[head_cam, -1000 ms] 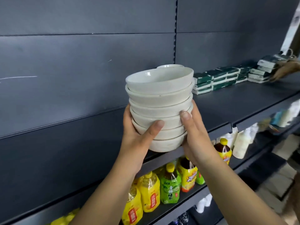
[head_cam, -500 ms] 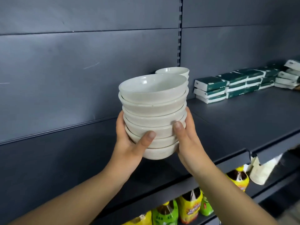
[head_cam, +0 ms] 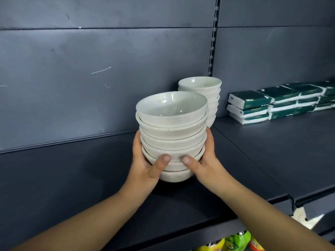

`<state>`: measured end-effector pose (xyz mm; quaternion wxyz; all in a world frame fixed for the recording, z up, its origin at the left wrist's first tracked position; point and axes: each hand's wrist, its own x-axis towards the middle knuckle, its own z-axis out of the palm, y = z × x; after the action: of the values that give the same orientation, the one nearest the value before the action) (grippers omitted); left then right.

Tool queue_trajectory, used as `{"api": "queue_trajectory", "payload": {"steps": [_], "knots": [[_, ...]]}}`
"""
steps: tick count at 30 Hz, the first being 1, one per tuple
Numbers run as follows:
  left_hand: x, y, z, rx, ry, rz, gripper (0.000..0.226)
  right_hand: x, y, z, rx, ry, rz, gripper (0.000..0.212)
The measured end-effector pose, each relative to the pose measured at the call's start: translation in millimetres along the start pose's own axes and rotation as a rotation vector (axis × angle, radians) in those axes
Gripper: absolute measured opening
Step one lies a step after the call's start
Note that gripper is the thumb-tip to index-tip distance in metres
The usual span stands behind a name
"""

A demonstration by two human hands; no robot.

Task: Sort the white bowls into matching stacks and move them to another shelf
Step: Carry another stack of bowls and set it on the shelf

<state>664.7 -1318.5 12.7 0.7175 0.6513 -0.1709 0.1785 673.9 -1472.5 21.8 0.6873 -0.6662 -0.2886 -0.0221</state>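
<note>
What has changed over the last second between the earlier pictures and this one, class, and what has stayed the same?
The stack of wide bowls has been carried forward and down over the dark shelf, its base now at or just above the surface. The second bowl stack behind has come fully into view. Unchanged: the left hand and right hand still clasp the lower bowls; the tissue packs have not moved.

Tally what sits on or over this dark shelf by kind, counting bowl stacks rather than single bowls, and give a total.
Wide white bowl stacks, held by both hands: 1
Smaller white bowl stacks, standing behind: 1
Green-and-white packet piles in view: at least 4, with the row cut off at the right edge
Total: at least 6
</note>
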Motion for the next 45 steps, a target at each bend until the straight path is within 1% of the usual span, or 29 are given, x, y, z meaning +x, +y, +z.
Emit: {"api": "queue_trajectory", "payload": {"steps": [3, 6, 8, 10, 11, 15, 18, 21, 25, 28, 31, 34, 35, 38, 39, 41, 44, 45], "knots": [[2, -5, 2, 0.041, 0.014, -0.006, 0.108, 2, 6, -4, -0.037, -0.025, 0.003, 0.097], [1, -9, 1, 0.083, 0.020, -0.008, 0.108, 3, 12, -8, -0.066, -0.050, 0.003, 0.105], [0, -10, 1, 0.131, 0.009, -0.007, 0.103, 4, 14, -9, -0.071, -0.077, 0.015, 0.105], [-1, -8, -2, 0.180, -0.037, -0.018, 0.097, 6, 14, -12, -0.092, -0.104, 0.027, 0.101], [-1, -6, -4, 0.206, -0.072, -0.025, 0.099, 6, 13, -15, -0.109, -0.125, 0.034, 0.099], [-8, -8, -20, 0.332, -0.181, -0.049, 0.126, 0, 12, -33, -0.157, -0.213, 0.141, 0.091], [-12, -10, -25, 0.360, -0.168, -0.094, 0.128, 4, 12, -40, -0.212, -0.222, 0.204, 0.084], [-7, -14, -28, 0.382, -0.141, -0.124, 0.126, 13, 17, -41, -0.207, -0.226, 0.228, 0.074], [9, -19, -38, 0.419, -0.140, -0.136, 0.125, 31, 29, -37, -0.178, -0.219, 0.232, 0.089], [26, -27, -49, 0.424, -0.129, -0.168, 0.115, 52, 40, -31, -0.178, -0.197, 0.236, 0.088], [43, -36, -58, 0.359, -0.115, -0.221, 0.112, 73, 50, -26, -0.169, -0.184, 0.244, 0.089], [58, -40, -65, 0.286, -0.110, -0.259, 0.108, 89, 58, -21, -0.106, -0.168, 0.271, 0.078], [63, -41, -66, 0.262, -0.108, -0.268, 0.104, 94, 61, -18, -0.078, -0.162, 0.284, 0.077], [77, -46, -71, 0.209, -0.087, -0.285, 0.084, 104, 67, -11, -0.012, -0.131, 0.319, 0.082], [81, -48, -71, 0.199, -0.083, -0.284, 0.081, 106, 68, -9, 0.011, -0.117, 0.335, 0.082], [87, -53, -73, 0.186, -0.067, -0.284, 0.082, 110, 72, -7, 0.066, -0.084, 0.376, 0.074], [93, -59, -73, 0.174, -0.045, -0.284, 0.085, 113, 75, -5, 0.124, -0.032, 0.436, 0.039], [95, -61, -72, 0.174, -0.040, -0.286, 0.085, 114, 77, -5, 0.137, -0.011, 0.445, 0.031]]}}
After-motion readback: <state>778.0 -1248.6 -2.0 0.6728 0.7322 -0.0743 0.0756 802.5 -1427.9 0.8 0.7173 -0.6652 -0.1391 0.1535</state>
